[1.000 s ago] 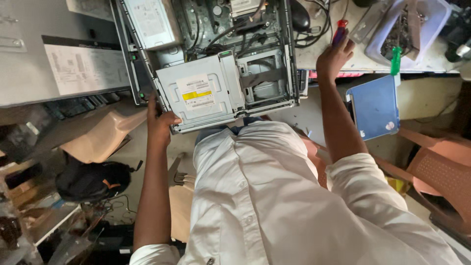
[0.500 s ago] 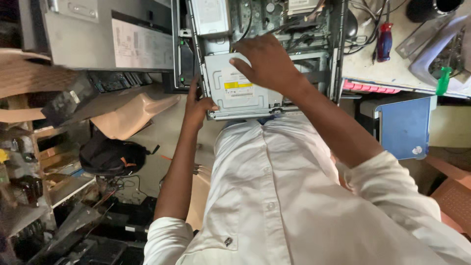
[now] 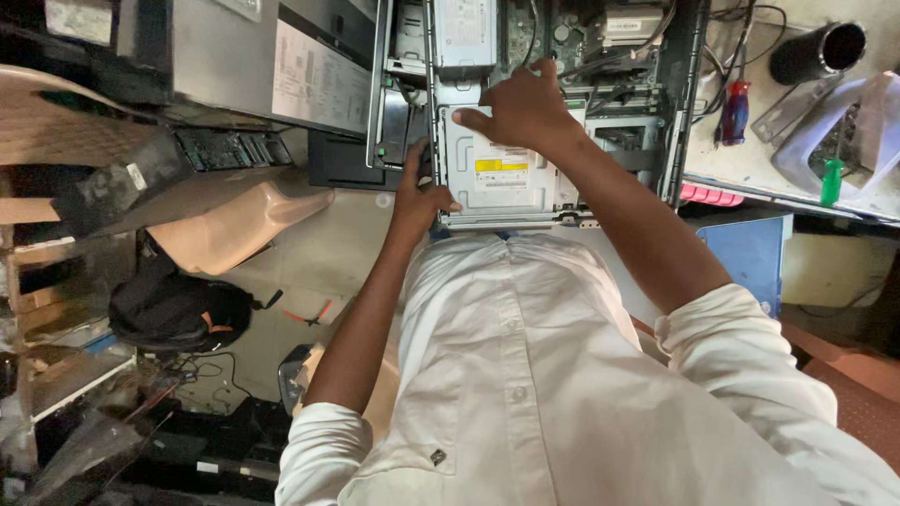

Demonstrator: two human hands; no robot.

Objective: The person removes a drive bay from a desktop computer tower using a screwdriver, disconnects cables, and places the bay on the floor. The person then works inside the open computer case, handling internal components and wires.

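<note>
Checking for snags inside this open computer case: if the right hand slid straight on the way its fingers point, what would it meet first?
The right hand rests on the silver optical drive, fingers pointing deeper into the case. Straight on, it would probably first meet the grey power supply box, though depth is unclear.

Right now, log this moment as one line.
left hand: grips left edge of grey metal optical drive | right hand: flat on drive top | drive: in open computer case
</note>
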